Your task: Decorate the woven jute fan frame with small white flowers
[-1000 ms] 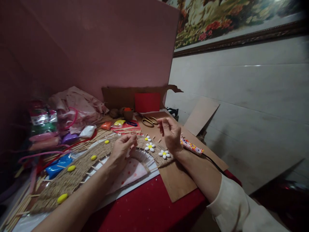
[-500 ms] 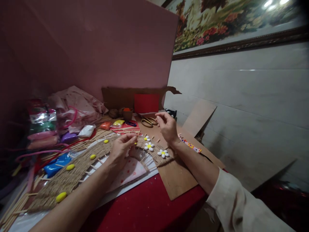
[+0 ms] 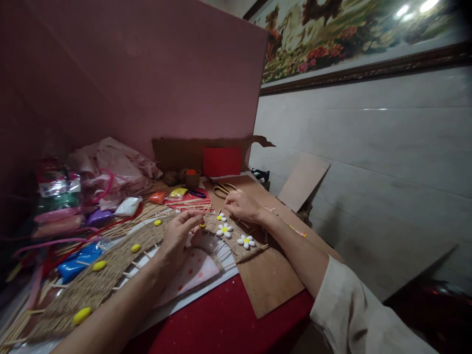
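Nearest the viewer, the bare left forearm crosses a curved arch of woven straw-coloured twine on thin wooden sticks (image 3: 110, 265), which sweeps from below the left elbow up to the fingers of both hands and carries small yellow oval clay beads (image 3: 99, 266) along its left stretch. The left hand (image 3: 179, 236) rests over the inner edge of this arch, fingers curled narrowly with thumb and fingertips drawn together; whether they pinch anything is too small to tell. Under that hand lies a pale pink sheet with red dots (image 3: 197, 268) on a white board (image 3: 206, 290), and beneath all of it a red table surface (image 3: 221, 319). Right of the left hand, on the arch's end, sit three white clay daisies with yellow centres (image 3: 224, 229), just below the right hand (image 3: 241, 206). The right hand is lowered palm down, fingers bent close together and touching the arch's upper end near the topmost daisy; what, if anything, it grips cannot be told. Its forearm, in a cream sleeve (image 3: 354, 314), lies over a brown cardboard sheet (image 3: 271, 280). Just beyond the right hand are brass-coloured scissors (image 3: 223, 189). Left of the left hand lie loose wooden sticks (image 3: 155, 209), a blue clay packet (image 3: 75, 259), a white one (image 3: 127, 206) and crumpled pink plastic bags (image 3: 110, 167). Farthest back stand a red card (image 3: 221, 161) and a pink board (image 3: 147, 73).
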### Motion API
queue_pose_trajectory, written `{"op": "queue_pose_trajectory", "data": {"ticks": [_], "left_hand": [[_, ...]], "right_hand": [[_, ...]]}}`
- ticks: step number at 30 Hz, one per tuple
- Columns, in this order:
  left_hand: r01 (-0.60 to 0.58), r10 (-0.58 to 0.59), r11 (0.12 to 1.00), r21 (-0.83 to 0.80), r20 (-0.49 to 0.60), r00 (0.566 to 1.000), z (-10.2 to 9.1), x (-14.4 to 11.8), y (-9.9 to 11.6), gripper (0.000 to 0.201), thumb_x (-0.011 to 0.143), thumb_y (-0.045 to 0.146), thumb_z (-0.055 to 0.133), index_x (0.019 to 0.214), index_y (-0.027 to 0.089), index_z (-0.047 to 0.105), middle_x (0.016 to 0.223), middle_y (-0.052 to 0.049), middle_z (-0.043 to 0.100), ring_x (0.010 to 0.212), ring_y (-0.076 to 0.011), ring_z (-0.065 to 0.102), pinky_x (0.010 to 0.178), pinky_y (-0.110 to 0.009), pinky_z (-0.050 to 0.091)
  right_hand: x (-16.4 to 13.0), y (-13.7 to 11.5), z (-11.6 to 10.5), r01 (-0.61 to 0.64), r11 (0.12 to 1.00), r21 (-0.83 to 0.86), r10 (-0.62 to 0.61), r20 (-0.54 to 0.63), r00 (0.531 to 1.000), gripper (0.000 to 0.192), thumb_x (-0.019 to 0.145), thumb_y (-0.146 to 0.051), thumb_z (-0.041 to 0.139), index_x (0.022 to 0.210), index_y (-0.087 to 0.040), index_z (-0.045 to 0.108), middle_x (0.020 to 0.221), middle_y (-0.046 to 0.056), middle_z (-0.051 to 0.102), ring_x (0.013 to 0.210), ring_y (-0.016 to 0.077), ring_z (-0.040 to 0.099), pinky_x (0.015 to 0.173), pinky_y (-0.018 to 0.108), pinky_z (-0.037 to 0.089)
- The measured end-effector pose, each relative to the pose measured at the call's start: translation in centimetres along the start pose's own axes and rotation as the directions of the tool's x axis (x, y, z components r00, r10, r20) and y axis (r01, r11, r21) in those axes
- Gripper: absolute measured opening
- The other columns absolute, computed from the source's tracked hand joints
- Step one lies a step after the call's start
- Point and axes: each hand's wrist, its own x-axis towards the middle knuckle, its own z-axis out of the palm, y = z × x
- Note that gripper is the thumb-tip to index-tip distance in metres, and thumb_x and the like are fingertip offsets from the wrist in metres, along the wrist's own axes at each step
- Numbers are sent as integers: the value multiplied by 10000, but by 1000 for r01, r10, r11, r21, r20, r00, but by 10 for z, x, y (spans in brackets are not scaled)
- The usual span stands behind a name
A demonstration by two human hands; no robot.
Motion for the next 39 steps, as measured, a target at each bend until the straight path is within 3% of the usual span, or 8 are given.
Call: {"op": "queue_pose_trajectory", "data": {"ticks": [5,8,10,12,15,19,26,39], "left_hand": [[-107,97,984,145,77,992,3,7,13,243,711,355,657,791,132,604,564,47,514,308,-17,315,300,-158,161],[-185,146,898,398,127,981,10,19,27,239,740,281,564,915,127,619,622,34,542,333,-34,332,323,-178,196],[-245,168,704,667,178,969,15,30,33,264,779,266,472,914,113,640,545,34,511,377,-70,384,366,-193,256],[-326,186,339,883,277,943,20,41,33,303,811,287,426,876,117,668,603,-12,597,503,-115,508,458,-214,354],[-340,169,175,924,312,935,26,54,25,262,781,269,482,864,148,699,788,-68,697,734,-186,607,609,-253,414],[-322,150,65,945,309,939,30,59,14,281,775,231,482,926,192,715,933,-98,719,858,-236,629,684,-292,421],[-329,141,-41,943,332,933,24,59,8,291,793,246,477,940,234,726,940,-62,732,870,-213,646,713,-272,436],[-369,153,-271,889,419,895,25,55,11,301,808,284,466,946,287,733,932,-72,736,862,-260,653,656,-310,421]], "right_hand": [[-5,1,-3,18,998,-58,-14,69,998,158,747,-155,589,759,-198,741,825,51,711,811,181,575,733,274,401],[-5,2,-2,17,996,-84,-9,103,995,201,772,-166,553,787,-198,751,844,50,722,830,182,586,742,267,399],[-5,2,-1,19,995,-94,-7,126,992,217,780,-172,541,801,-200,755,860,49,728,844,180,595,749,259,400],[-5,2,-1,29,995,-98,-14,148,989,219,784,-185,540,813,-202,757,872,46,732,849,176,603,758,254,401],[-5,3,0,42,995,-95,-26,167,986,213,782,-204,550,833,-199,757,875,47,734,838,178,610,753,254,406],[-5,6,1,34,996,-81,-20,167,986,215,774,-203,556,857,-212,754,869,37,732,838,179,613,729,254,409],[-4,12,7,30,999,-24,-26,174,984,185,780,-240,591,857,-185,751,819,44,729,759,149,619,679,228,407],[-3,13,7,67,998,0,-66,172,983,183,782,-204,591,864,-172,752,811,57,724,755,151,603,694,238,391]]}}
